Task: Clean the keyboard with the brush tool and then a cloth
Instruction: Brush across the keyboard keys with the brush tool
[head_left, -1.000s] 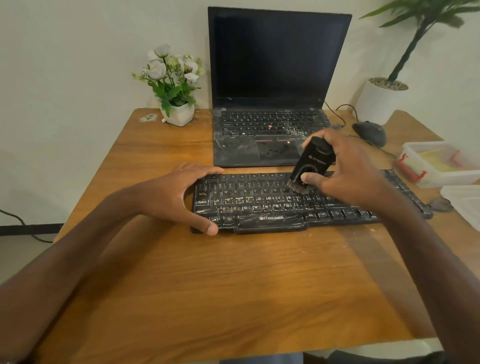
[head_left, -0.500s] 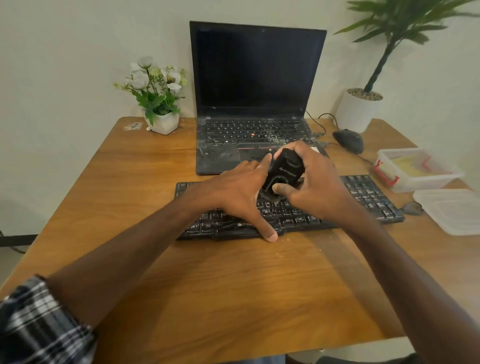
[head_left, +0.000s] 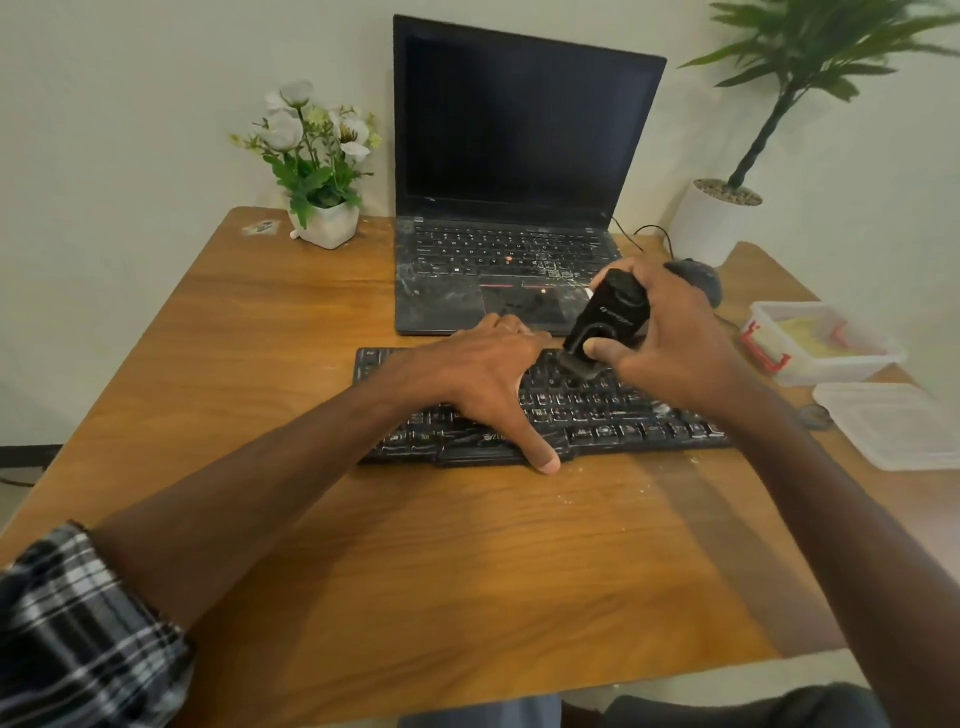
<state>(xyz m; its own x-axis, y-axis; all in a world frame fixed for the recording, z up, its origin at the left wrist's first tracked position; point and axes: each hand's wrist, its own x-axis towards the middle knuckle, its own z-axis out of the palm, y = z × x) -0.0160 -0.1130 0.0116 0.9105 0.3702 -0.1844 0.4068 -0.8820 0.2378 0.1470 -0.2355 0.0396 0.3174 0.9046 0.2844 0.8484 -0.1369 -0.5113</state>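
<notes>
Keyboard: black, flat plastic keyboard (head_left: 597, 410) with pale key legends lies across the middle of the brown wooden table (head_left: 415, 571); pale crumbs dot the wood just in front of it.
Left hand: left hand (head_left: 488, 379) lies spread on the keyboard's middle, fingers straight across the keys, thumb reaching down over its front edge.
Right hand: right hand (head_left: 670, 338) grips the black, stubby plastic brush tool (head_left: 605, 325), fingers and thumb curled round the body.
Brush tool: tilted, bristle end down on the keys right of the left hand.
Behind the keyboard: open black laptop (head_left: 509, 182) with dark screen; left of it a white pot of white flowers (head_left: 322, 166).
Right of the keyboard: clear plastic box with red clips (head_left: 815, 343); nearer, a clear flat lid (head_left: 893, 421).
</notes>
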